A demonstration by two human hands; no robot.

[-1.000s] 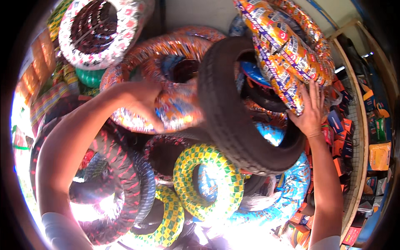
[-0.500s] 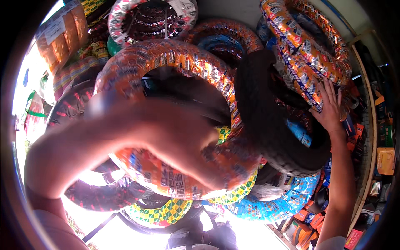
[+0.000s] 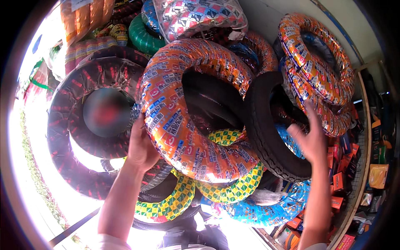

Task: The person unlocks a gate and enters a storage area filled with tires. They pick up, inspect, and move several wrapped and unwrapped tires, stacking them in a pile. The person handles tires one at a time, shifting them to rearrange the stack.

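Observation:
A large tyre in orange printed wrapping (image 3: 164, 129) stands tilted in the middle of the pile. My left hand (image 3: 143, 146) grips its left edge, the fingertips partly hidden against the wrapping. To its right leans a bare black tyre (image 3: 266, 141) with a treaded face. My right hand (image 3: 311, 135) is raised at that tyre's right side, slightly blurred, fingers spread and nothing in them. Behind the right hand, a stack of orange-wrapped tyres (image 3: 316, 71) rests against the wall. Left of my left hand stand tyres in black-and-red wrapping (image 3: 62, 121).
Below the orange tyre lie yellow-and-green checked tyres (image 3: 229, 193) and a blue-wrapped tyre (image 3: 258, 212). A green-wrapped tyre (image 3: 143, 37) and a red-and-white wrapped bundle (image 3: 200, 21) are at the back. Small orange boxes (image 3: 339, 181) fill the right, beside a wooden-edged mesh frame (image 3: 364, 150).
My left arm has swung back from across the orange tyre to its left edge. My right hand has left the orange stack and come down and left. The view has shifted too.

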